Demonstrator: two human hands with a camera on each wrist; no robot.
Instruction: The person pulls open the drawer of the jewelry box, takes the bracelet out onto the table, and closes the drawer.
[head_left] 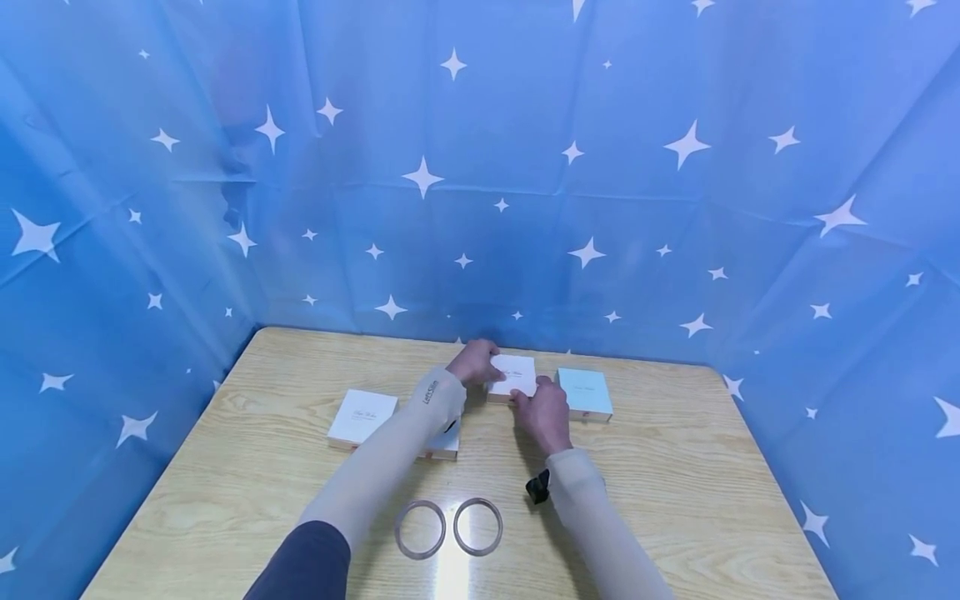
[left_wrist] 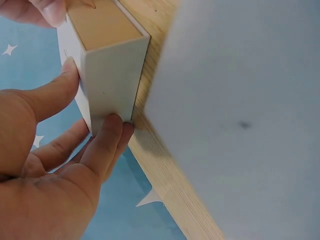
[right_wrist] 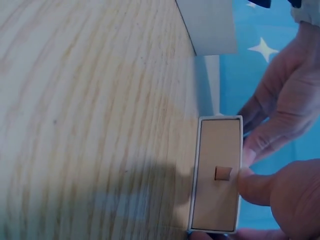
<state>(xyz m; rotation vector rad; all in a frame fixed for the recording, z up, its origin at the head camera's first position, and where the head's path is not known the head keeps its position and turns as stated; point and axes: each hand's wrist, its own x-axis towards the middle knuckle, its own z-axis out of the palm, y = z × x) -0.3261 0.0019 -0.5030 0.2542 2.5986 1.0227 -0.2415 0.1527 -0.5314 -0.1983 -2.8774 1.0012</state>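
Observation:
Both hands are on a small white box [head_left: 513, 375] that sits near the table's back edge. My left hand [head_left: 474, 362] grips its left side, thumb on the printed top and fingers along the side wall, as the left wrist view shows [left_wrist: 65, 165]. At the front right corner my right hand [head_left: 546, 410] holds it, with the thumb [right_wrist: 257, 186] on the top edge. The box's tan front face [right_wrist: 215, 200] carries a small pull tab. Some right-hand fingers are hidden behind the box.
A light blue box [head_left: 585, 392] stands just right of the held one. To the left lie a white box [head_left: 363, 417] and another box [head_left: 444, 450] partly covered by my left sleeve. Two clear rings [head_left: 420, 554] [head_left: 478, 552] lie near the table's front. A starry blue curtain [head_left: 495, 225] hangs behind.

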